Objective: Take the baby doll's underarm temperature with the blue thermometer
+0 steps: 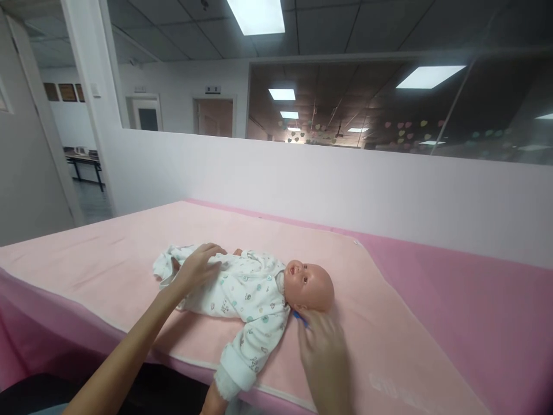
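A baby doll [311,283] in a white printed romper [242,291] lies on its back on a pale pink blanket [108,259], head to the right. My left hand [196,268] rests flat on the doll's lower body, fingers spread over the romper. My right hand [322,346] is just below the doll's head, pinching a small blue object [299,318] against the neck and ear area. What the blue object is cannot be made out. One sleeved doll arm [242,360] hangs toward the table's front edge.
The blanket covers a table with a darker pink sheet [475,300] showing at the right. A white half-wall [345,184] with glass above runs behind. A doorway [82,167] at the left opens onto a room with a dark table.
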{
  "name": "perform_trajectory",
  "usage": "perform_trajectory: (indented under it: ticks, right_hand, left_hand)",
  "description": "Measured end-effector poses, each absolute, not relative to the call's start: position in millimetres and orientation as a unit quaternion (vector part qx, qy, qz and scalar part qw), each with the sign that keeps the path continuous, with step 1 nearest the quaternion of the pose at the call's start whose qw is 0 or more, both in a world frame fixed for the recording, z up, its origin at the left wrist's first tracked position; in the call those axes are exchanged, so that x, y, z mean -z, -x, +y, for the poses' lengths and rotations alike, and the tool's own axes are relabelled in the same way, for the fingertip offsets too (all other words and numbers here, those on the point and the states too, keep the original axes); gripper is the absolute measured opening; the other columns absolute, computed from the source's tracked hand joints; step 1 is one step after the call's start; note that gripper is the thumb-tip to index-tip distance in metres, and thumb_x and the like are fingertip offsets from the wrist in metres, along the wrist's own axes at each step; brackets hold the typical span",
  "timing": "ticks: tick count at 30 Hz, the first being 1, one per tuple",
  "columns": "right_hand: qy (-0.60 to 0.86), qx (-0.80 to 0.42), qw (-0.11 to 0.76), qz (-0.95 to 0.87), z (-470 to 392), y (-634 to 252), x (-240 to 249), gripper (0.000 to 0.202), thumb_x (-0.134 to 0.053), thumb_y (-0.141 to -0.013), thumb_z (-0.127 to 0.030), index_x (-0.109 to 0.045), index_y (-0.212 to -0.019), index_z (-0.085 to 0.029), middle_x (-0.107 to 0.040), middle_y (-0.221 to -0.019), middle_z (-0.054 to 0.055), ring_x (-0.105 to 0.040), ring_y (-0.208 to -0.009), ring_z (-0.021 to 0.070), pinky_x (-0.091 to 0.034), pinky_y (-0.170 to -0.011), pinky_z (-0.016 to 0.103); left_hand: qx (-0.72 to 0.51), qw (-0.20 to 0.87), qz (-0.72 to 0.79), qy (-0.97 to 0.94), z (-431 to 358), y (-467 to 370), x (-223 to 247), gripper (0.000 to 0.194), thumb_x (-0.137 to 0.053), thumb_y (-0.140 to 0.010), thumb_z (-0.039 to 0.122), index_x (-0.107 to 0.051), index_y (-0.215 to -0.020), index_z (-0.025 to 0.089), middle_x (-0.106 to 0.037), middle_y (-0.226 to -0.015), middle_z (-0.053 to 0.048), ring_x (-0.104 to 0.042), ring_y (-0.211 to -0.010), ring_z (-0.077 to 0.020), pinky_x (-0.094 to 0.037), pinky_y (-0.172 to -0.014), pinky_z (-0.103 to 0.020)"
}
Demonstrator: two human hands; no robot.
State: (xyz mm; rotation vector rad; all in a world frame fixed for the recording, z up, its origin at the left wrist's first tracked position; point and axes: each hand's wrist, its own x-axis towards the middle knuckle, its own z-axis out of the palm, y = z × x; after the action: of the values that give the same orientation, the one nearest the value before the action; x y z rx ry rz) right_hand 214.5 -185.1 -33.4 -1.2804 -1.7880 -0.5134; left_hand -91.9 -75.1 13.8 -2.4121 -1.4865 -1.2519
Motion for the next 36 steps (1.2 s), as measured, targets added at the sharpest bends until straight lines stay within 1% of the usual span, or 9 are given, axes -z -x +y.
perform_trajectory:
  ticks: [3,8,11,14,18,20,27,32,36]
  right_hand:
    - [0.604,0.251,0.367,-0.662,-201,-254,56,0.022,-0.04,-0.085,-0.029,-0.058,-0.08,-0.02,-0.063,-0.075,0.01,-0.057,-0.07,0.0235,-0.04,-0.064,0.036]
    - [0.677,0.14,0.273,-0.669,-215,-265,49,0.027,-0.034,-0.084,-0.02,-0.054,-0.066,-0.02,-0.06,-0.062,0.004,-0.056,-0.058,0.0181,-0.035,-0.053,0.028]
    - [0.703,0.04,0.312,-0.638,-224,-267,13,0.03,-0.031,-0.086,-0.031,-0.049,-0.064,-0.021,-0.055,-0.054,0.001,-0.052,-0.049,0.0153,-0.031,-0.046,0.024]
    - [0.666,-0.069,0.391,-0.632,-226,-271,-41,0.037,-0.031,-0.085,-0.044,-0.045,-0.059,-0.021,-0.052,-0.052,-0.001,-0.048,-0.048,0.0131,-0.031,-0.046,0.022]
    - [0.566,-0.195,0.522,-0.607,-198,-260,-103,0.043,-0.036,-0.082,-0.05,-0.035,-0.05,-0.021,-0.033,-0.042,-0.005,-0.028,-0.038,0.008,-0.022,-0.04,0.022]
    - [0.534,-0.188,0.55,-0.614,-173,-247,-118,0.044,-0.039,-0.08,-0.047,-0.026,-0.046,-0.022,-0.023,-0.042,-0.007,-0.022,-0.039,0.0067,-0.017,-0.04,0.022]
    - [0.521,-0.172,0.505,-0.667,-125,-218,-125,0.044,-0.043,-0.078,-0.036,-0.018,-0.045,-0.022,-0.015,-0.045,-0.007,-0.016,-0.043,0.0057,-0.015,-0.043,0.023]
    - [0.465,-0.249,0.461,-0.714,-154,-207,-140,0.048,-0.046,-0.08,-0.04,-0.02,-0.044,-0.021,-0.015,-0.044,-0.008,-0.015,-0.042,0.0044,-0.013,-0.042,0.022]
    - [0.437,-0.334,0.482,-0.682,-153,-204,-151,0.048,-0.047,-0.08,-0.036,-0.024,-0.042,-0.02,-0.02,-0.037,-0.008,-0.017,-0.037,0.0034,-0.014,-0.04,0.021]
  left_hand:
    - [0.436,0.006,-0.456,0.776,-64,54,-28,0.021,-0.049,-0.077,0.029,-0.063,-0.092,0.023,-0.062,-0.095,-0.004,-0.055,-0.087,-0.0197,-0.043,-0.075,-0.029]
    - [0.475,-0.213,-0.427,0.739,-25,-12,-15,0.025,-0.053,-0.072,0.032,-0.064,-0.09,0.018,-0.066,-0.082,-0.004,-0.059,-0.074,-0.0172,-0.043,-0.062,-0.026]
    - [0.445,-0.375,-0.418,0.697,-4,-22,3,0.031,-0.06,-0.065,0.034,-0.065,-0.087,0.013,-0.067,-0.073,-0.006,-0.058,-0.063,-0.0156,-0.042,-0.056,-0.025]
    - [0.49,-0.45,-0.398,0.631,4,-13,11,0.033,-0.063,-0.062,0.035,-0.066,-0.087,0.013,-0.067,-0.075,-0.006,-0.056,-0.06,-0.0126,-0.041,-0.056,-0.023]
    - [0.558,-0.497,-0.367,0.554,1,-4,11,0.035,-0.065,-0.061,0.035,-0.065,-0.087,0.012,-0.064,-0.073,-0.005,-0.054,-0.057,-0.0106,-0.042,-0.056,-0.023]
    - [0.562,-0.51,-0.361,0.541,-1,-3,10,0.035,-0.065,-0.061,0.034,-0.065,-0.088,0.012,-0.063,-0.071,-0.005,-0.053,-0.056,-0.0103,-0.042,-0.055,-0.023]
    - [0.552,-0.501,-0.366,0.558,-2,-7,9,0.031,-0.065,-0.062,0.033,-0.065,-0.084,0.012,-0.063,-0.067,-0.004,-0.051,-0.053,-0.0087,-0.04,-0.053,-0.021]
    - [0.541,-0.494,-0.363,0.576,-6,-8,7,0.029,-0.063,-0.064,0.031,-0.065,-0.085,0.011,-0.062,-0.064,-0.003,-0.049,-0.051,-0.0088,-0.04,-0.052,-0.021]
    - [0.549,-0.485,-0.362,0.576,-7,-8,7,0.027,-0.062,-0.064,0.031,-0.066,-0.082,0.011,-0.063,-0.065,-0.004,-0.049,-0.051,-0.0083,-0.04,-0.052,-0.021]
